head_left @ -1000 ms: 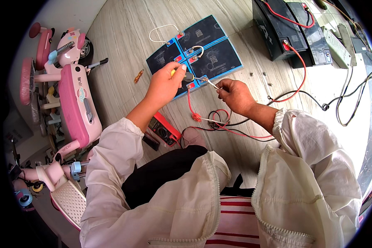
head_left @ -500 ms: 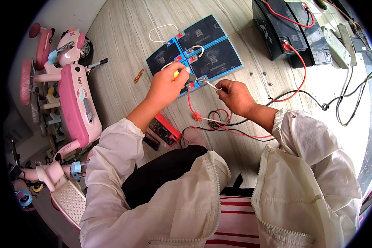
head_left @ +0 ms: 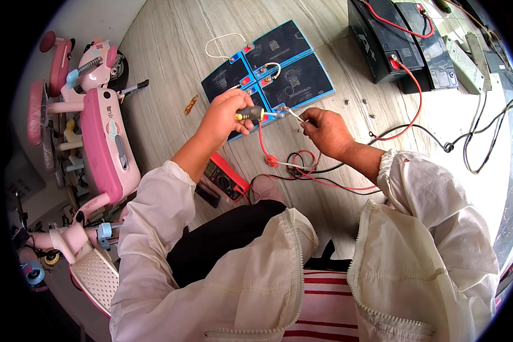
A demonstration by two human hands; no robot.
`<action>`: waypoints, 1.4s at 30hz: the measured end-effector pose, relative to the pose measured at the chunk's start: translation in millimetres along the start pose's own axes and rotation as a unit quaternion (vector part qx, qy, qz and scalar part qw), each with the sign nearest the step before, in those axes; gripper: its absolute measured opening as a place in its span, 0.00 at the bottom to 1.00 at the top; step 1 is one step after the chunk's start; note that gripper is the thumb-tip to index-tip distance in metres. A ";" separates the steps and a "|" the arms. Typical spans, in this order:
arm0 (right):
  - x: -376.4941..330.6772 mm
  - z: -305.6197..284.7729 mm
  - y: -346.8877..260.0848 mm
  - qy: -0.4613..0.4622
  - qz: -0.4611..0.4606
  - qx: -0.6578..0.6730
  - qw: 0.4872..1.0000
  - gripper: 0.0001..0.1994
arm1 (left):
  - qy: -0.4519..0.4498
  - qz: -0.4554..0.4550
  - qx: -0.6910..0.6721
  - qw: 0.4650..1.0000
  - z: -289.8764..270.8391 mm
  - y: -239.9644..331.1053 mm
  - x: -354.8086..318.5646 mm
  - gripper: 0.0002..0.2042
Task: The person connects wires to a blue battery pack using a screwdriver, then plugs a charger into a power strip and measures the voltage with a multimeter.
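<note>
My left hand is closed around a screwdriver with a black and yellow handle. Its shaft points right, toward a terminal at the near corner of a block of blue-edged batteries. A short white wire runs from that terminal to my right hand, which pinches it between thumb and finger. Whether the screwdriver tip touches the terminal is too small to tell. Other white wires link terminals on the block, and a red wire leads off its near side. My left hand partly covers the near-left battery.
A red multimeter lies near my shoe, by tangled red and black leads. Large black batteries stand at the far right, with small metal pieces nearby. A copper-coloured coil lies left; a pink scooter stands beyond.
The screwdriver has swung from pointing mostly toward me to lying nearly level, its shaft now visible. My left hand has shifted slightly left and turned. My right hand has barely moved, still pinching the wire.
</note>
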State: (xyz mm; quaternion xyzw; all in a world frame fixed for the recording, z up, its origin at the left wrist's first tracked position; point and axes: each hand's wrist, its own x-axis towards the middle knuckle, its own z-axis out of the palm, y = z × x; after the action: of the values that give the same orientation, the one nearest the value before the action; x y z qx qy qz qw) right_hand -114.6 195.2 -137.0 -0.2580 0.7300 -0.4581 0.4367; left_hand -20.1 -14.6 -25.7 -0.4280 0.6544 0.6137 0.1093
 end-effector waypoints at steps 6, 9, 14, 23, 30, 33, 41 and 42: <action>-4.0 -5.2 13.8 -0.002 0.044 0.053 0.998 0.08 | -0.112 -0.006 0.125 0.986 11.9 -38.7 11.6 0.16; -11.3 -4.3 32.0 -0.006 0.064 0.059 0.996 0.08 | -0.181 -0.011 0.299 0.937 40.1 -78.2 21.0 0.13; -28.1 4.9 48.2 -0.012 0.086 0.089 0.992 0.07 | -0.052 0.003 0.515 0.856 88.3 -121.1 40.8 0.14; -24.7 -0.3 47.1 -0.038 0.074 0.121 0.989 0.09 | -0.018 0.068 0.458 0.886 103.7 -135.5 49.6 0.11; -17.4 -6.6 6.5 -0.084 0.083 0.294 0.948 0.11 | -0.069 0.079 0.221 0.970 60.3 -46.2 5.8 0.07; -17.4 -2.9 -3.2 -0.103 0.069 0.308 0.943 0.12 | -0.082 0.040 0.181 0.979 50.1 -23.7 -8.8 0.08; -26.5 -3.5 -14.6 -0.035 -0.001 0.174 0.984 0.12 | -0.130 -0.036 0.116 0.984 42.8 -21.3 -9.2 0.10; -27.3 -4.1 -15.0 -0.026 -0.007 0.162 0.986 0.12 | -0.134 -0.034 0.114 0.984 42.9 -21.1 -8.8 0.11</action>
State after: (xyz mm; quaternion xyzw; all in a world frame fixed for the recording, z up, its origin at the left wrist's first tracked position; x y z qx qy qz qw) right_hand -105.2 211.5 -111.8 -0.2005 0.6325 -0.5667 0.4885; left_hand -16.5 30.1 -44.3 -0.3483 0.6849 0.5827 0.2647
